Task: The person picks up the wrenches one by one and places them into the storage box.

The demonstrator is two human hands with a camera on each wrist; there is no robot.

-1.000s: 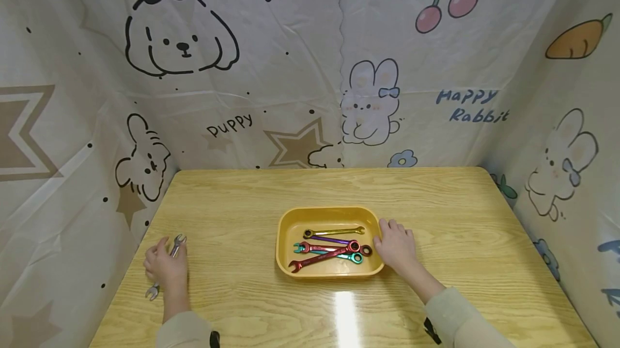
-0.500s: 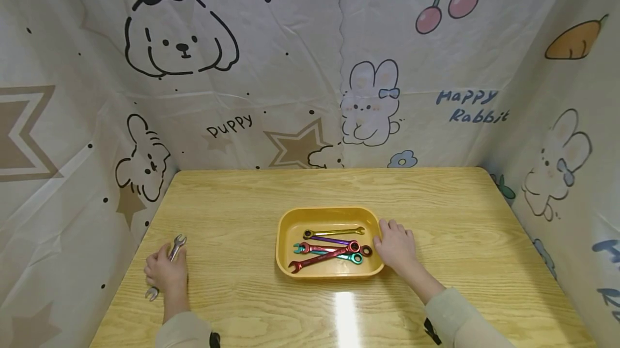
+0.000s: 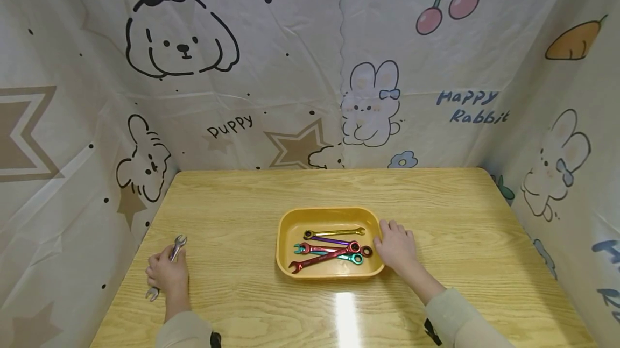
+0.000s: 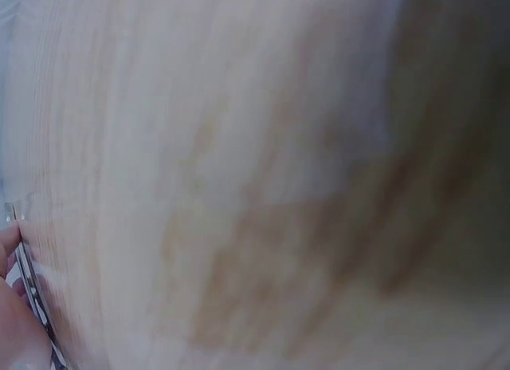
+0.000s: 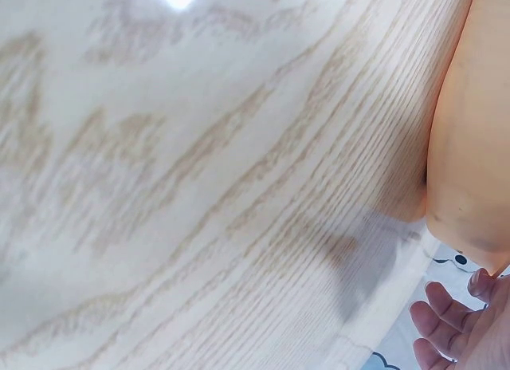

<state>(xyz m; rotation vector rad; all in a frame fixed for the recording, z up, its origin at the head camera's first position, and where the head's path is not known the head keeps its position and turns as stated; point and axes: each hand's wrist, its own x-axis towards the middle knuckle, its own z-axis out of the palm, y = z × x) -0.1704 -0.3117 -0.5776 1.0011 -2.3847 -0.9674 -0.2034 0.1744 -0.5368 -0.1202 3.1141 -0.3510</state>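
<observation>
My left hand (image 3: 166,272) grips a silver wrench (image 3: 178,242) by its middle at the table's near left, and both wrench ends stick out past the fist. The blurred left wrist view shows the silver wrench (image 4: 32,294) beside my fingers (image 4: 11,326) at the left edge. My right hand (image 3: 394,246) rests with relaxed fingers against the right side of a yellow tray (image 3: 327,211). Inside the tray lie a gold wrench (image 3: 334,231), a purple wrench (image 3: 329,240), a red wrench (image 3: 321,258) and a teal wrench (image 3: 357,257). In the right wrist view, the tray wall (image 5: 470,147) stands above my loosely spread fingers (image 5: 442,322).
The wooden table (image 3: 242,197) is boxed in by cartoon-printed cloth walls (image 3: 290,68) at the back and on both sides. Bare wood lies between the tray and the silver wrench, and behind the tray. A light glare (image 3: 346,315) sits on the near edge.
My left hand has slid slightly toward me along the silver wrench. The right hand, tray and coloured wrenches have not moved.
</observation>
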